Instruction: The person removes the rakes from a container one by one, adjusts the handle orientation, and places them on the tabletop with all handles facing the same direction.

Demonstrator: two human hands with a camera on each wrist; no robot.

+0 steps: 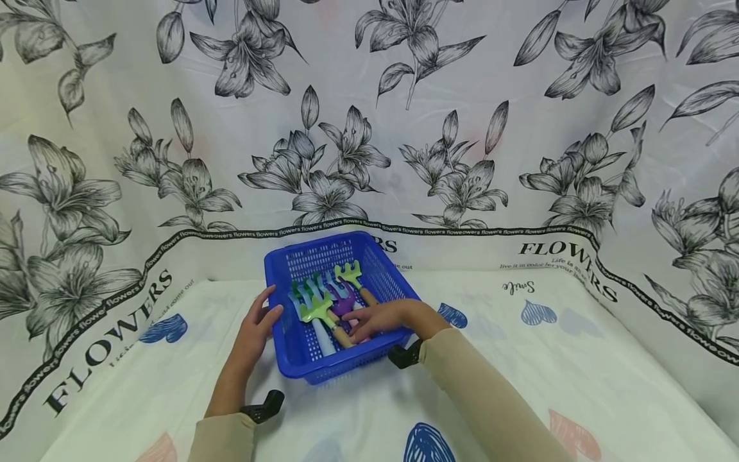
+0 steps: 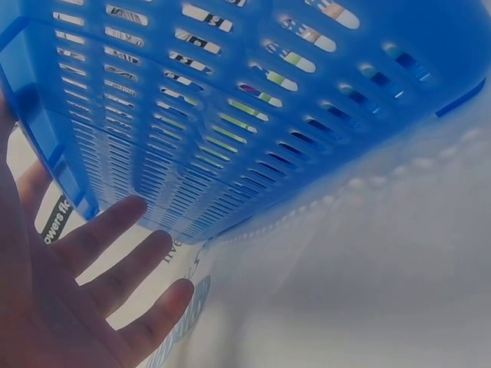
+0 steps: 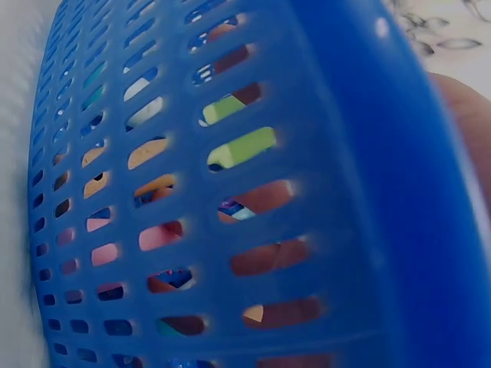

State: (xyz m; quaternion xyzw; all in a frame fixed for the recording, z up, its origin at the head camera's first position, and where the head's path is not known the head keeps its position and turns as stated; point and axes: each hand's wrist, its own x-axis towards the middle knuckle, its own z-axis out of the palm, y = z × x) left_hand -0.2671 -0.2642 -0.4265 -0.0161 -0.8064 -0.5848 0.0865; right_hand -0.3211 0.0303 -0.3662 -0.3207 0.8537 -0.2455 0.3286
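Note:
A blue perforated plastic basket (image 1: 306, 369) stands on the cloth, slightly turned. Inside lie several small toy garden forks with coloured heads: a light green fork (image 1: 315, 310), a yellow-green fork (image 1: 348, 274), a purple fork (image 1: 343, 301), and blue and darker green ones behind. At the basket's left rim, my left hand (image 1: 256, 327) touches the edge; its lower fingers (image 2: 126, 276) stretch straight beside the outer wall. My right hand (image 1: 375, 319) reaches over the right rim, fingers down among the handles. The basket wall partly hides them in the right wrist view, so a grip cannot be confirmed.
A white cloth (image 1: 491, 398) with blue and pink hearts covers the surface. Behind it hangs a flower-printed curtain (image 1: 398, 160), close to the basket's far edge. Black wrist mounts (image 1: 265, 406) sit at both wrists, the right one near the basket's front corner.

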